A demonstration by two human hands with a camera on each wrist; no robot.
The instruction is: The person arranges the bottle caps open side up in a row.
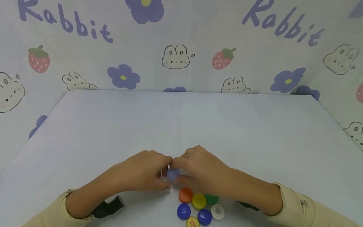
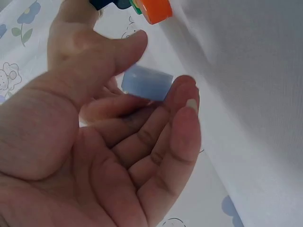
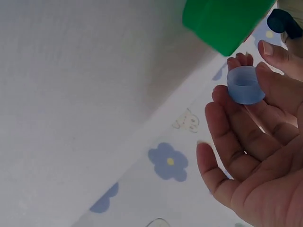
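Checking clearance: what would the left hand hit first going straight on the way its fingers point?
Probably the round, translucent light-blue plastic cap, between the left hand and the right hand. The right hand looks about as close, so it could come first; depth is unclear.

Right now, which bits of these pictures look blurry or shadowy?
Head view: the light blue cap between the left hand and right hand is smeared, the plain yellow cap crisper; left wrist view: the left palm looks shaded; right wrist view: the tabletop looks dim grey, darker near the green cap.
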